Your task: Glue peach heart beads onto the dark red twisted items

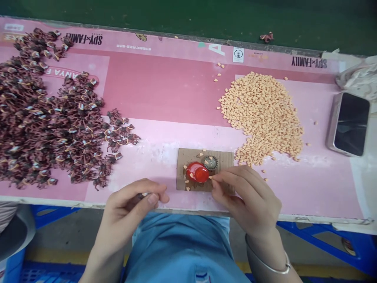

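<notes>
- Far to my left lies a heap of dark reddish-brown clusters (pixel 59 122), flecked with pale bits and spread wide, probably so that I can pick from it easily.
- My left hand (pixel 132 208) is close to my body, its thumb and fingers in a narrow pinch on a small dark piece (pixel 144 194), mostly hidden by the fingers.
- Between my hands sits a square of brown cardboard (pixel 188 157), probably placed there as a small work base within reach of both. On it are a glossy red blob (pixel 197 172) and, just beside that, a metal bottle cap (pixel 210 162).
- My right hand (pixel 246 196), with a metal bangle (pixel 275 263) on its wrist, holds a tiny orange granule (pixel 210 177) in a tight fingertip pinch, right beside the red blob.
- Beyond it is a large pile of orange granules (pixel 262 118), close to that hand.
- Farther right lie a phone (pixel 349 124) and a crumpled plastic bag (pixel 357 80).
- All of this rests on a pink printed board (pixel 156 86), with a green surface (pixel 188 15) past its far edge. Below its near edge are my blue shirt (pixel 182 247) and a blue frame (pixel 324 239).
</notes>
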Available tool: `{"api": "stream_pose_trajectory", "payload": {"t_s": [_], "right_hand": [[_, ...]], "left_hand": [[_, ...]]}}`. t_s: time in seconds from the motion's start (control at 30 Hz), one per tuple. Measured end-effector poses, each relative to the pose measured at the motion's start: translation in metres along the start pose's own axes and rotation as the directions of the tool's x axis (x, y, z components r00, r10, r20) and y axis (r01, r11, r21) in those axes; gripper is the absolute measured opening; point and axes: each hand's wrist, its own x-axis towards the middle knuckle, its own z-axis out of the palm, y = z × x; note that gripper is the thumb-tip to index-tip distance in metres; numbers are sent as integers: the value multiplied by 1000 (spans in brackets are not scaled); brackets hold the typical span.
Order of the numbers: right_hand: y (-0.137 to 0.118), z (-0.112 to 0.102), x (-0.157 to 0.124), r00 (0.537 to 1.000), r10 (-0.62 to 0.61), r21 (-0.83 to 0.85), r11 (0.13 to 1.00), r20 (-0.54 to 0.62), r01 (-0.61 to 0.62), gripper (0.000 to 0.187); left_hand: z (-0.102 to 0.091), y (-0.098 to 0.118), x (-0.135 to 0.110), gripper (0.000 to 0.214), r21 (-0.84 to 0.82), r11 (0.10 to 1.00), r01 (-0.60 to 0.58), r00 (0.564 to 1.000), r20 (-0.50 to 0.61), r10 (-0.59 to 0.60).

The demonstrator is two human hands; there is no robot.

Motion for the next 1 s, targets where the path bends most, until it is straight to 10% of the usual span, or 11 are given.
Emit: {"api": "stream_pose_trajectory", "payload": {"t_s": [0.53,1.0], "right_hand": [[1,0,4,1000,-1,-15,1000,-4,1,19],[-38,-4,14,997,-46,203,979,62,32,15]], "left_hand": [[9,2,-1,29,-63,994,92,988,-122,-99],[29,6,10,36,-281,948,149,988,88,-129]]}}
